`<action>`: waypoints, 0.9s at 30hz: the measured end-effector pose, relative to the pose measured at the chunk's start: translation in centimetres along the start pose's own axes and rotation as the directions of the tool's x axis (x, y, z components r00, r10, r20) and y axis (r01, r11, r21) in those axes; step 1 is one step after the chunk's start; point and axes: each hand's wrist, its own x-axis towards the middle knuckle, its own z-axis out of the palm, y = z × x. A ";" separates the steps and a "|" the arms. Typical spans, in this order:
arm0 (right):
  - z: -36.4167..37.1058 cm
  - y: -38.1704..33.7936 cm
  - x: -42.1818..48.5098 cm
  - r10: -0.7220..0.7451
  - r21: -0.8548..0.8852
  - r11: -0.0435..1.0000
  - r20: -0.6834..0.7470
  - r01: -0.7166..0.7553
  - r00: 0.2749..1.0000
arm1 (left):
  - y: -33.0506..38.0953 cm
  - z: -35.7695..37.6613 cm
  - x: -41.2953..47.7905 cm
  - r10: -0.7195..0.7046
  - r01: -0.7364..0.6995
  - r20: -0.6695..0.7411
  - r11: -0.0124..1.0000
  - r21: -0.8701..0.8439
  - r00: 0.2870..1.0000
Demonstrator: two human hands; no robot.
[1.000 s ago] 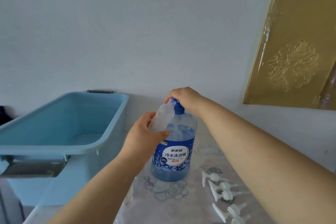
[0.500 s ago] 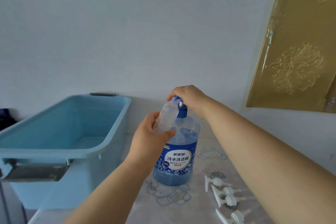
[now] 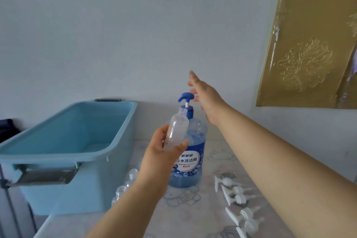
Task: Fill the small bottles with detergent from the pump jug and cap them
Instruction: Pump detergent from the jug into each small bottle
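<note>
Near the back of the patterned table point(image 3: 195, 216), close to the pale wall point(image 3: 135, 25), the pump jug point(image 3: 191, 152) stands upright, partly filled with blue detergent, its spout pointing left. The left hand point(image 3: 161, 158) grasps a small clear bottle point(image 3: 176, 131) in front of the jug, tilted, with its uncapped neck just below the spout. The right hand point(image 3: 204, 98) hangs in the air above and behind the pump head, fingers straight and spread, holding nothing and touching nothing. A big blue tub point(image 3: 58, 157) takes up the left side, its long wall just beside the jug, so open room lies mostly to the right and front. Between the tub and the left forearm lie a few more clear bottles point(image 3: 127, 185). White pump caps point(image 3: 236, 193) lie scattered along the right front of the table, under the right forearm. A gold embossed panel point(image 3: 309, 48) leans at the far right.
</note>
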 end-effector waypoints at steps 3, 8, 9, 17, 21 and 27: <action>-0.9 0.6 -1.7 -0.067 0.044 0.996 -0.175 0.076 0.982 | -0.5 0.2 -1.0 -0.006 0.008 0.029 0.998 -0.058 1.000; -1.3 3.0 -6.4 -0.101 0.093 0.987 -0.290 0.133 0.952 | -2.7 1.0 -2.6 -0.012 0.015 0.067 0.999 -0.041 0.998; -1.5 3.8 -7.6 -0.084 0.106 0.988 -0.260 0.115 0.962 | -3.3 1.3 -3.1 -0.024 0.026 0.073 0.999 -0.025 0.997; -0.4 9.5 -13.0 0.097 0.055 0.994 -0.077 -0.093 0.992 | -7.5 3.0 -4.2 -0.124 0.107 0.092 0.979 0.173 0.988; -0.5 11.5 -13.2 0.140 0.050 0.990 -0.135 -0.135 0.981 | -8.5 3.6 -4.2 -0.149 0.108 0.094 0.932 0.347 0.984; -0.5 13.2 -13.1 0.217 0.056 0.976 -0.130 -0.211 0.968 | -8.6 4.2 -3.4 -0.186 0.127 0.094 0.888 0.441 0.978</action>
